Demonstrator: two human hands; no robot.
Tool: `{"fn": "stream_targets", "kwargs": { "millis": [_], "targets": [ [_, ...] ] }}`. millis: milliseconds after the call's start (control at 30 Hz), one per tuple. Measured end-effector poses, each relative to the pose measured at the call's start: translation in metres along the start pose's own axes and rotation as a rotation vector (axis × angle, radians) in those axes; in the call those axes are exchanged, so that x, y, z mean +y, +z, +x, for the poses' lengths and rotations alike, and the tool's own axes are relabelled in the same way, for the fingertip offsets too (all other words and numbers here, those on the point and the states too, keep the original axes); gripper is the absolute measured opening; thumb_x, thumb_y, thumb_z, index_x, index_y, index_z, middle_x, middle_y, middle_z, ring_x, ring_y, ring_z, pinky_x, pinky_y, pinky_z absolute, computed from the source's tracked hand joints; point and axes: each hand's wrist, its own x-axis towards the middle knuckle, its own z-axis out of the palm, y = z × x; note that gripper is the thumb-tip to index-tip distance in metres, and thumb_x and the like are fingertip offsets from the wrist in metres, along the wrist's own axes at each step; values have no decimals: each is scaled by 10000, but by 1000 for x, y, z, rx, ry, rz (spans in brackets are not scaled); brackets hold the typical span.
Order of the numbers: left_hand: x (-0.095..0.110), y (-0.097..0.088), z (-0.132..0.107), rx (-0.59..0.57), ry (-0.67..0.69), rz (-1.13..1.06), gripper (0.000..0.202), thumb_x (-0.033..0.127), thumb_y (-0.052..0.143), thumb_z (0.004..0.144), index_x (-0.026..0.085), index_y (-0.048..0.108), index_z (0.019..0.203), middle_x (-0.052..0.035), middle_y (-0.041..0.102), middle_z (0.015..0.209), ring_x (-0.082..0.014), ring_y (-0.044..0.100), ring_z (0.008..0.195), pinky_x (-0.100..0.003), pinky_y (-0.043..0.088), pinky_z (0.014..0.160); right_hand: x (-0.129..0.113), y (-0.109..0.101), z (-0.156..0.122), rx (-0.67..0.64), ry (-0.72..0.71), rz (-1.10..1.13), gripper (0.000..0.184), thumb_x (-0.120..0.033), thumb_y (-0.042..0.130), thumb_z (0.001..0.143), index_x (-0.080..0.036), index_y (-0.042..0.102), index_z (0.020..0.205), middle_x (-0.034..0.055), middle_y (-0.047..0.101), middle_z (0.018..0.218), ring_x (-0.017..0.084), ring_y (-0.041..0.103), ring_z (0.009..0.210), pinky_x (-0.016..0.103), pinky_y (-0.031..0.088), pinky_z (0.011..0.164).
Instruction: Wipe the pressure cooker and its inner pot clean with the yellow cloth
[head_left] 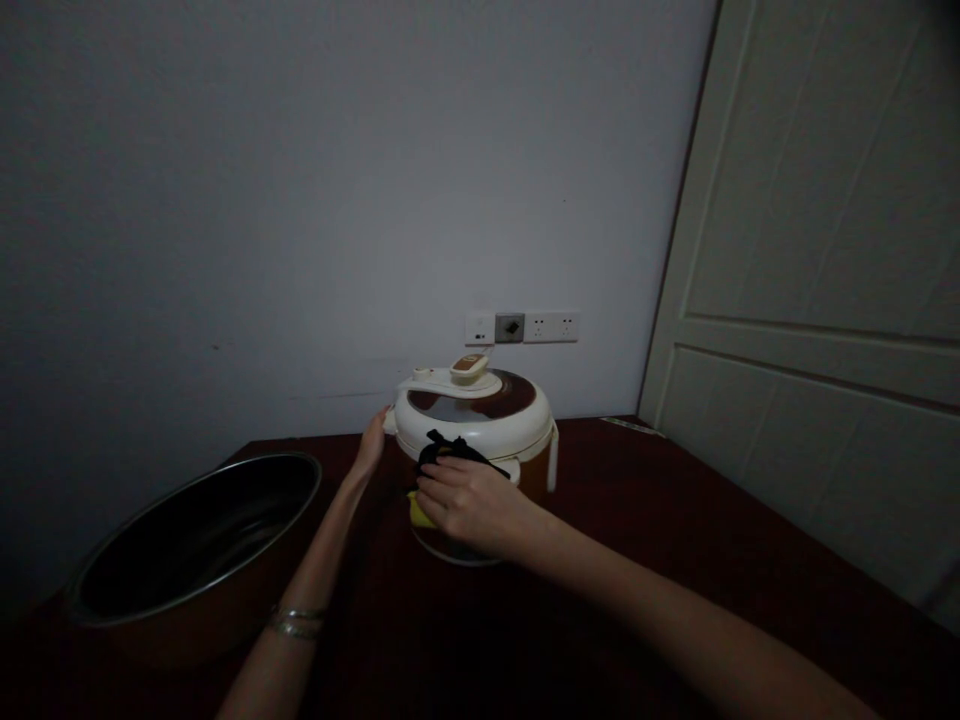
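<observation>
An electric pressure cooker (474, 440) with a white rim, a brown lid top and a white lid knob stands on the dark red table. My left hand (370, 443) grips its white side handle at the left; the fingertips are partly hidden behind it. Against the cooker's front, my right hand (472, 503) presses a black and yellow cloth (423, 511), fingers closed over it. Black folds stick up above the knuckles and yellow shows below. Much of the cooker's front is hidden by this hand and the cloth.
To the left sits a large oval pot (202, 535) with a dark inside and a metal rim. Wall sockets (551, 326) are behind the cooker. A pale door (810, 300) rises at the right, and a thin flat strip (631, 426) lies at the table's back right edge.
</observation>
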Motion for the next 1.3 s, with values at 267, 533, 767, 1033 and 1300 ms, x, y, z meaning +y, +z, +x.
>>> {"fn": "stream_targets", "kwargs": {
  "millis": [267, 533, 767, 1033, 1300],
  "targets": [
    [3, -10, 4, -201, 105, 161, 434, 412, 380, 786, 128, 638, 989, -81, 679, 1036, -231, 551, 1063, -380, 375, 957, 5, -10, -23, 93, -46, -86, 223, -99, 459, 890, -99, 681, 888, 56, 679, 1059, 210, 567, 1106, 322, 487, 934],
    [6, -12, 2, -288, 190, 222, 455, 414, 306, 805, 132, 645, 920, -91, 690, 1000, -228, 580, 1006, -385, 375, 963, 17, -31, -77, 177, -11, 93, 328, -64, 405, 897, -78, 558, 1186, 105, 574, 1252, 230, 415, 1264, 392, 464, 994],
    [11, -10, -4, -202, 150, 301, 426, 328, 288, 829, 137, 630, 996, -92, 669, 1078, -216, 571, 1063, -398, 372, 979, 31, -32, -140, 300, 341, 299, 442, -146, 510, 860, -159, 469, 1300, 130, 593, 1211, 219, 569, 1109, 372, 537, 879],
    [81, -24, -38, 168, 396, 443, 315, 311, 523, 771, 125, 645, 994, -145, 655, 1066, -242, 601, 992, -398, 446, 889, -12, -76, -83, 438, 819, 534, 92, -245, 574, 838, -197, 652, 850, 27, 610, 796, 132, 604, 693, 224, 517, 573],
    [150, -13, -143, -1042, 136, -43, 609, 315, 736, 630, 209, 552, 1201, -97, 614, 1173, -243, 573, 1062, -371, 465, 875, -26, -61, -48, 455, 648, 507, 124, -272, 586, 832, -201, 569, 933, 23, 651, 808, 144, 630, 711, 241, 529, 618]
  ]
}}
